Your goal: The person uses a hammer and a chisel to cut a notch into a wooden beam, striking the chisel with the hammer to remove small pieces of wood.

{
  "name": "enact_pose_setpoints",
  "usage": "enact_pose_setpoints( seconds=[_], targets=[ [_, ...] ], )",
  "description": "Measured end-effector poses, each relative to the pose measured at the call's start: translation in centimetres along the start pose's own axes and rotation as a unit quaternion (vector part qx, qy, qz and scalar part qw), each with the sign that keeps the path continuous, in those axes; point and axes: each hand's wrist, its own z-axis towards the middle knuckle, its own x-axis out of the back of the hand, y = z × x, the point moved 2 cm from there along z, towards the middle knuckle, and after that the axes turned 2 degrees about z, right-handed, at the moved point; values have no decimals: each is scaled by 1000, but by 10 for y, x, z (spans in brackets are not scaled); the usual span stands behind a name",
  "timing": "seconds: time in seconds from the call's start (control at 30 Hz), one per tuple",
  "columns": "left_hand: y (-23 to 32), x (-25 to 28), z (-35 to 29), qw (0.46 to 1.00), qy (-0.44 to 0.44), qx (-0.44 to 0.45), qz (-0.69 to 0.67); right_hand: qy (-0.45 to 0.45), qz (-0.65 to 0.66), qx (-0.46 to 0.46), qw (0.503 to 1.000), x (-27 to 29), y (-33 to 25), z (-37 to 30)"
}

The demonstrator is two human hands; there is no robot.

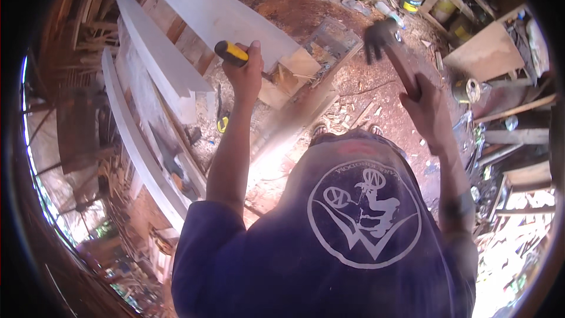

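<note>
My left hand (246, 76) is wrapped round the black-and-yellow handle of a chisel (235, 55). The chisel's tip is close to the bare, notched end (282, 85) of a pale grey board (226, 15), which rests by a wooden beam (306, 109). Over on the right, my right hand (428, 109) grips a claw hammer (404, 69) by its wooden handle. Its dark head is raised, slightly blurred and apart from the chisel.
More pale grey shaped boards (156, 53) lie at the left. A yellow-and-black tool (222, 123) lies below my left hand. Wood chips (353, 112) litter the reddish floor. Paint cans (411, 1), a plywood sheet (485, 53) and scrap timber crowd the right side.
</note>
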Motion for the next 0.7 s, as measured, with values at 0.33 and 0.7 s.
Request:
enact_pose_setpoints(
  seconds=[0.33,0.7],
  targets=[
    [-21,-1,0,990,121,-26,66,-1,6,415,910,-23,-171,92],
    [-26,9,-9,987,158,17,1,28,56,494,867,4,-221,83]
  ],
)
